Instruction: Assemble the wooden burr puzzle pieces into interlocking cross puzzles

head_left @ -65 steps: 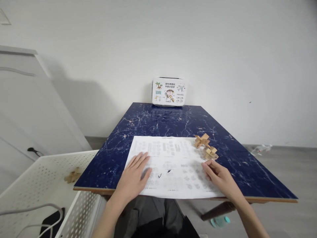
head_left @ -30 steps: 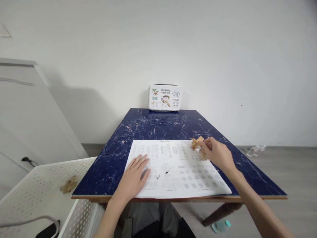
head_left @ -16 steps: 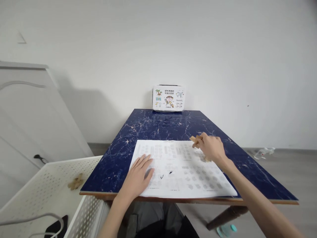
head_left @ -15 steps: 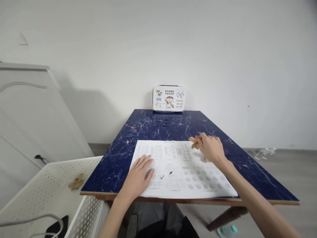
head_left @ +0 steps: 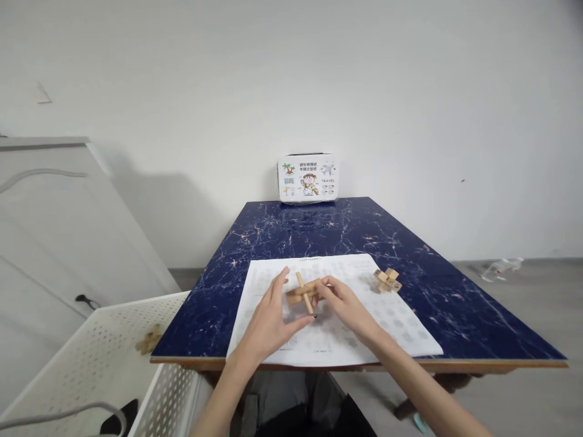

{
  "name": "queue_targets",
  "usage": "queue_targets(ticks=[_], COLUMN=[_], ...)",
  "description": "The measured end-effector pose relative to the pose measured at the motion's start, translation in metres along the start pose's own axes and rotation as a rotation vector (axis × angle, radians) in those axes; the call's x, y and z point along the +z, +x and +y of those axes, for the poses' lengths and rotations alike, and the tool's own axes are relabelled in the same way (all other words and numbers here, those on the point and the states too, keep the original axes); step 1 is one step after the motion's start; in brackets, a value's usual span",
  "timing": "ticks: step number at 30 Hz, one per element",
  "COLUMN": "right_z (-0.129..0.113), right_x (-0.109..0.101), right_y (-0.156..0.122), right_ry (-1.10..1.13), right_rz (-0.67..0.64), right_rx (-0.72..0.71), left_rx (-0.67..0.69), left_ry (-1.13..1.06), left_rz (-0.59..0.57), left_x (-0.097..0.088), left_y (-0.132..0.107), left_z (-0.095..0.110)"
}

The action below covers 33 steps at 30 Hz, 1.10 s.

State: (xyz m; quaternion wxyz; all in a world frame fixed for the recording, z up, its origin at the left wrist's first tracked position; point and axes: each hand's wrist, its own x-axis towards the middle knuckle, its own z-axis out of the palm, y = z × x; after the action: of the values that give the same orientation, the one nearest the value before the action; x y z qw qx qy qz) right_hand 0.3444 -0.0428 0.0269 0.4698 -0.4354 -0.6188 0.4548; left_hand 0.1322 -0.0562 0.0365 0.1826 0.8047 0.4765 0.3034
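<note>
Over the middle of the paper sheet (head_left: pixel 255 315), my right hand (head_left: pixel 348 306) grips a small bundle of light wooden puzzle pieces (head_left: pixel 298 295) at its right end. A round wooden stick (head_left: pixel 309 304) crosses the bundle and pokes out above and below. My left hand (head_left: pixel 268 318) is open on the left side of the bundle, fingers raised and thumb reaching near the lower end of the stick; whether the thumb touches it I cannot tell. At the right edge of the paper lies a second wooden block puzzle (head_left: pixel 387 281), its pieces crossed together.
The dark blue marbled table (head_left: pixel 310 233) carries a white printed case (head_left: pixel 308 179) against the wall. At the lower left stands a white perforated basket (head_left: pixel 104 340) with another wooden block puzzle (head_left: pixel 149 338) and a cable (head_left: pixel 68 413) in it.
My right hand has brought the wooden pieces left and nearer to me, over the middle of the paper. The left hand has lifted off the sheet and turned toward them. The second puzzle is uncovered.
</note>
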Motion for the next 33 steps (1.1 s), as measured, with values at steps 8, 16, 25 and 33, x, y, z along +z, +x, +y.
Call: queue_targets(ticks=[8,16,25,33], right_z=[0.008,0.003,0.005,0.002], right_x=[0.007,0.007,0.007,0.005], right_y=[-0.015,-0.029,-0.031,-0.030], right_ry=[0.132,-0.049,-0.094,-0.085], right_rz=[-0.149,-0.168,-0.130,-0.112], right_rx=[0.006,-0.065,-0.087,-0.110], left_rx=[0.008,0.043,0.035,0.106], left_ry=[-0.228,-0.189,-0.213,-0.204], left_rz=[-0.125,-0.118,-0.118,-0.077], left_x=[0.000,-0.002,-0.005,-0.003], left_y=[-0.002,-0.006,-0.008,-0.007], left_z=[-0.006,0.003,0.007,0.006])
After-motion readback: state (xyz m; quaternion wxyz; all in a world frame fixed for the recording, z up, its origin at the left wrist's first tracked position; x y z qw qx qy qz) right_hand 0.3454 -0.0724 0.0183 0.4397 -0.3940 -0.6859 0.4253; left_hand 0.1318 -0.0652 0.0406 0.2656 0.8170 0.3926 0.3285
